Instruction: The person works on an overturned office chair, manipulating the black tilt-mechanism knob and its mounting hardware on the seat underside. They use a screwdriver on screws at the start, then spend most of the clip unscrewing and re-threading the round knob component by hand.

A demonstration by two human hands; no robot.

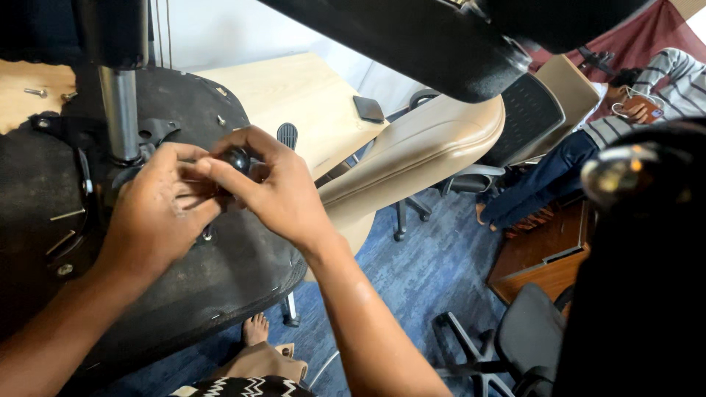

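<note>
Head view: both hands meet at a black knob [237, 159] on the upturned chair base [220, 272] beside the steel column [121, 110], right hand [276, 187] pinching the knob, left hand [158, 213] curled beneath as support; best turned squarely, with the base braced.

A light wooden table [309, 95] bears a dark phone [368, 109].

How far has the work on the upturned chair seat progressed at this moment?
Done: the black upturned chair seat lies on the wooden table, its shiny metal column standing up. In hand: the left hand and right hand pinch a small round black knob. Left: loose silver screws lie on the table.
</note>
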